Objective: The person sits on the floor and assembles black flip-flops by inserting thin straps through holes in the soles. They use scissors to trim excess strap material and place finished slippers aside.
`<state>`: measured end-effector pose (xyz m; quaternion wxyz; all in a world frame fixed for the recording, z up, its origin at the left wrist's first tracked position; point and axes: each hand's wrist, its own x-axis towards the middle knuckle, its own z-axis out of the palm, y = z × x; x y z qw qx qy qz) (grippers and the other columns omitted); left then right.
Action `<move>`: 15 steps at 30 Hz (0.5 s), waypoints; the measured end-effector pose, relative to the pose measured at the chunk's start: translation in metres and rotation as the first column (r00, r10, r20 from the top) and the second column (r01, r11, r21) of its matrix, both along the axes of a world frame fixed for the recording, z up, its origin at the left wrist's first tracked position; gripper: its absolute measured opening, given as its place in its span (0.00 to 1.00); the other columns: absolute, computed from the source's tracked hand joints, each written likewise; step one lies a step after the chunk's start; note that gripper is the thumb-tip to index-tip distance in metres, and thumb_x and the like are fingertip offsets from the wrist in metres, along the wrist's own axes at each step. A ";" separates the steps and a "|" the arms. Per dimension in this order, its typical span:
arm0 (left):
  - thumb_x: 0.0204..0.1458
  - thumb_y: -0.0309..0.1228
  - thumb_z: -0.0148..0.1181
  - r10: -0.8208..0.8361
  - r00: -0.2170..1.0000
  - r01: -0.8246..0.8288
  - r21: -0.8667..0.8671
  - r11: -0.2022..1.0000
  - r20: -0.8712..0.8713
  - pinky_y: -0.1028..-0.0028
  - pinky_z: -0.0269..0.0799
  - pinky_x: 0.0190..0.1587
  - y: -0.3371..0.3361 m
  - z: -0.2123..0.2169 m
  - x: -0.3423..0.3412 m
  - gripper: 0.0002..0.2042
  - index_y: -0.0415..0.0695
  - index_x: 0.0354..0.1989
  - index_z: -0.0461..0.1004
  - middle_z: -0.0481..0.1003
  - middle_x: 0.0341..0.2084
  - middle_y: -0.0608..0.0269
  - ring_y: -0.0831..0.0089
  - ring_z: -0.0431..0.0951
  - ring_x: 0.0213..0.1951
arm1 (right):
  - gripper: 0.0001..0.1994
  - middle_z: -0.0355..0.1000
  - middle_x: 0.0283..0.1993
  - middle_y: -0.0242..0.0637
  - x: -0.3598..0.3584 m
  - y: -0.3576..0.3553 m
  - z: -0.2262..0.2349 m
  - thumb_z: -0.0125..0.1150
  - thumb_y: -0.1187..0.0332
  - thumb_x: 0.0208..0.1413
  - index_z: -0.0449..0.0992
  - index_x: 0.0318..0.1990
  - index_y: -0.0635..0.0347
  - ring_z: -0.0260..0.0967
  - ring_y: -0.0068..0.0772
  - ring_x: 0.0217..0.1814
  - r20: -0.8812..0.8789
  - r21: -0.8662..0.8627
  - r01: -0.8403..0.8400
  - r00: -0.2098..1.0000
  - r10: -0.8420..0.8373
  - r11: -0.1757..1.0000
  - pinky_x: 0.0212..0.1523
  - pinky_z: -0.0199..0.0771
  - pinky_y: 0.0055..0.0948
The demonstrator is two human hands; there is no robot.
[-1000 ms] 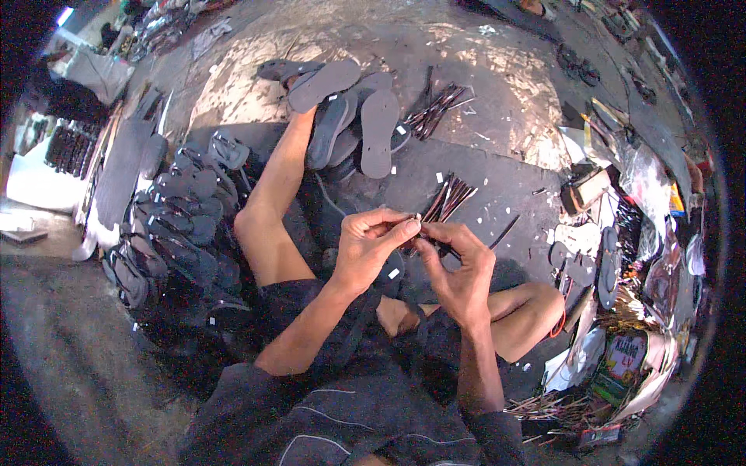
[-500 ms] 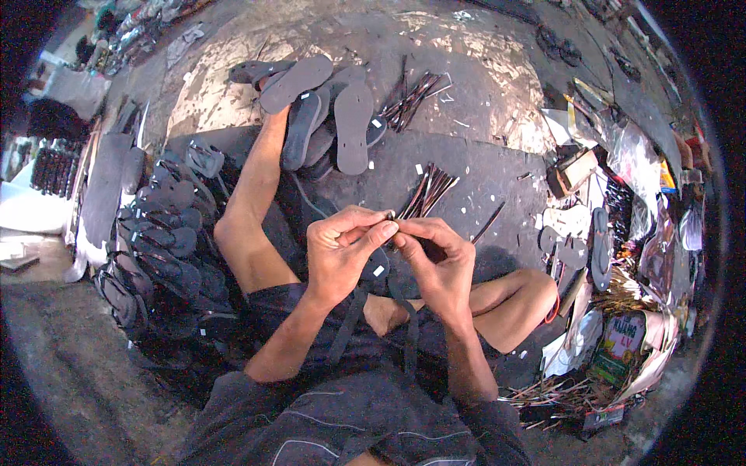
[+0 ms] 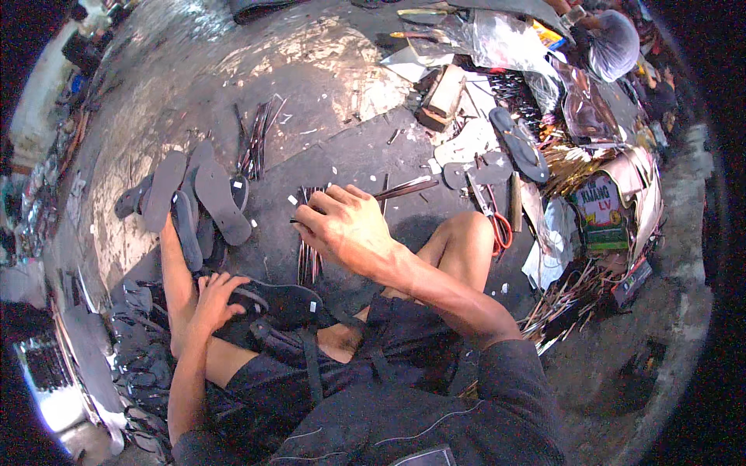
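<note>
On the dark mat (image 3: pixel 350 159) spread over the floor, seen from the head camera, the right hand (image 3: pixel 346 229) reaches forward over a bundle of thin dark straps (image 3: pixel 309 256), its fingers (image 3: pixel 311 213) curled down and pinched on the upper ends of the straps. The bundle lies near the middle of the mat, just in front of the person's bent knee (image 3: pixel 466 237). The left hand (image 3: pixel 217 299) rests at the mat's left side, its fingers closed over the heel end of a black sandal sole (image 3: pixel 284 303) that lies across the lap. A pile of grey soles (image 3: pixel 194 202) sits beyond the left hand near the mat's left edge. Red-handled scissors (image 3: pixel 493 217) lie to the right of the knee, near a lone dark sandal (image 3: pixel 517 144).
</note>
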<state>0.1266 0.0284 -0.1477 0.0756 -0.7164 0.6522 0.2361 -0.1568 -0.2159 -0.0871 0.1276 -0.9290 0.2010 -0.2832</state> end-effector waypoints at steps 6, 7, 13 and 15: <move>0.57 0.21 0.68 0.419 0.740 -0.659 -0.445 0.607 -0.526 0.68 0.74 0.57 -0.084 0.098 -0.064 0.17 0.37 0.55 0.76 0.80 0.48 0.63 0.72 0.79 0.51 | 0.06 0.82 0.34 0.37 -0.006 0.002 -0.006 0.68 0.71 0.63 0.80 0.42 0.64 0.77 0.24 0.33 0.203 0.764 -0.024 0.957 -0.205 0.644 0.35 0.79 0.30; 0.58 0.20 0.68 0.357 0.580 -0.761 -0.332 0.557 -0.732 0.70 0.74 0.57 -0.085 0.098 -0.076 0.18 0.37 0.56 0.74 0.80 0.48 0.63 0.74 0.79 0.51 | 0.07 0.81 0.31 0.33 -0.008 -0.002 -0.001 0.69 0.70 0.63 0.81 0.41 0.65 0.76 0.21 0.31 0.212 0.856 -0.045 0.939 -0.269 0.516 0.33 0.77 0.26; 0.63 0.22 0.64 0.155 0.279 -0.865 -0.178 0.469 -0.948 0.75 0.75 0.51 -0.072 0.096 -0.125 0.16 0.37 0.56 0.69 0.80 0.46 0.61 0.79 0.78 0.48 | 0.09 0.85 0.39 0.41 0.019 0.046 0.037 0.73 0.68 0.60 0.84 0.40 0.65 0.82 0.30 0.41 0.287 0.781 -0.178 0.953 -0.091 0.598 0.46 0.80 0.31; 0.64 0.23 0.63 0.143 0.273 -0.874 -0.184 0.450 -0.951 0.76 0.76 0.48 -0.070 0.102 -0.137 0.14 0.36 0.56 0.69 0.80 0.45 0.60 0.79 0.78 0.47 | 0.08 0.84 0.39 0.43 0.022 0.055 0.040 0.73 0.69 0.58 0.85 0.41 0.65 0.82 0.33 0.39 0.248 0.769 -0.113 0.960 -0.131 0.629 0.43 0.79 0.32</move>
